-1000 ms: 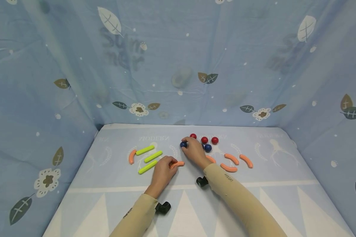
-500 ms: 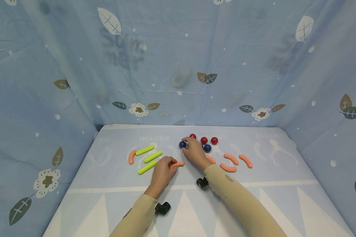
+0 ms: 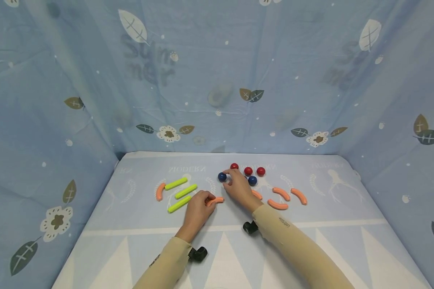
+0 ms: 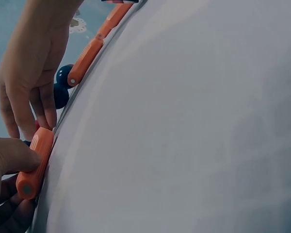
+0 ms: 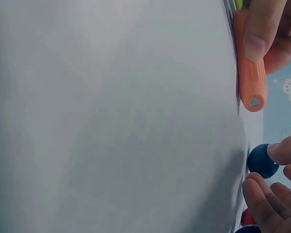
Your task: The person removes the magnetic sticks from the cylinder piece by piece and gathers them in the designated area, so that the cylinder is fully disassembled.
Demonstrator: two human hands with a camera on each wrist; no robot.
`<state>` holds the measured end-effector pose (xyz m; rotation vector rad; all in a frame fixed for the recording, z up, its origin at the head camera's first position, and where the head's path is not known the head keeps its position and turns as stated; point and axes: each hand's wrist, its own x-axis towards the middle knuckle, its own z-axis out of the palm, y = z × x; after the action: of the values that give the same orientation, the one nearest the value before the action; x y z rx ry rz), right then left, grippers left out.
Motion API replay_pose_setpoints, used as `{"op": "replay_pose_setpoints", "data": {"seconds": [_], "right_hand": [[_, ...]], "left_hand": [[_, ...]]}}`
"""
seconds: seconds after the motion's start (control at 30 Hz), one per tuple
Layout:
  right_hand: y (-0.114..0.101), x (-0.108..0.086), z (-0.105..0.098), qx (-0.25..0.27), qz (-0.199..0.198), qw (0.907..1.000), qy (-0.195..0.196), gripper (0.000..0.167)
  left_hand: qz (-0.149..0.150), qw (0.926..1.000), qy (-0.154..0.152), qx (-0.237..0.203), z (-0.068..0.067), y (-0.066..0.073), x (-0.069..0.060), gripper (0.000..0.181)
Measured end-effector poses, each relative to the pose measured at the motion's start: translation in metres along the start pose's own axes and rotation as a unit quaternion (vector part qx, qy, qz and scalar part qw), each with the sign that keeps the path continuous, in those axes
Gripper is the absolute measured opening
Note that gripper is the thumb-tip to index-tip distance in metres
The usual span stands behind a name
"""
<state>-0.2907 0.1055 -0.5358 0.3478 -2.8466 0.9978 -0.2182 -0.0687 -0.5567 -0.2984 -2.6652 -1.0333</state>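
My left hand (image 3: pixel 197 208) pinches an orange curved plastic stick (image 3: pixel 220 200) low over the table. Its thumb presses on the ridged side of the stick (image 4: pixel 41 145) in the left wrist view. Further back, my right hand (image 3: pixel 238 186) is at a dark blue ball (image 3: pixel 222 177), thumb and fingers spread loosely about its right side. In the right wrist view one fingertip overlaps the blue ball (image 5: pixel 262 162), while other fingers stand below it. The orange stick (image 5: pixel 252 87) points its holed end toward that ball.
Three lime-green rods (image 3: pixel 185 191) and an orange stick (image 3: pixel 160 192) lie left. Behind and beside my right hand are red balls (image 3: pixel 261 171) and another blue ball (image 3: pixel 252 180). Several orange sticks (image 3: pixel 277 204) lie right. A patterned blue curtain (image 3: pixel 217 80) encloses the table.
My right hand and forearm have shifted slightly right and toward me, and the fingers look looser around the blue ball. The left hand keeps its hold on the orange stick.
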Motion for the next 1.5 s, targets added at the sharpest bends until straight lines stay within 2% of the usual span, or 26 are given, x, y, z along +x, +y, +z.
{"op": "replay_pose_setpoints", "data": {"seconds": [0.37,0.67,0.97,1.3,1.5], "right_hand": [[0.004,-0.02,-0.011,0.018,-0.025,0.9995,0.007,0.038],[0.007,-0.04,-0.02,0.02,-0.037,0.9991,0.003,0.032],[0.003,-0.059,-0.029,0.017,-0.036,0.9987,-0.032,0.03],[0.008,-0.078,-0.034,0.025,-0.038,0.9975,-0.053,0.028],[0.011,-0.085,-0.033,0.03,-0.056,0.9968,-0.049,0.028]], "left_hand": [[0.004,1.0,0.004,-0.001,-0.003,-0.002,-0.004,0.013],[0.001,0.9997,0.02,0.013,-0.022,-0.011,-0.013,0.012],[-0.007,0.9992,0.028,0.028,-0.038,-0.024,-0.023,0.013],[-0.01,0.9988,0.029,0.038,-0.041,-0.03,-0.026,0.012],[-0.013,0.9988,0.026,0.04,-0.042,-0.029,-0.027,0.012]]}}
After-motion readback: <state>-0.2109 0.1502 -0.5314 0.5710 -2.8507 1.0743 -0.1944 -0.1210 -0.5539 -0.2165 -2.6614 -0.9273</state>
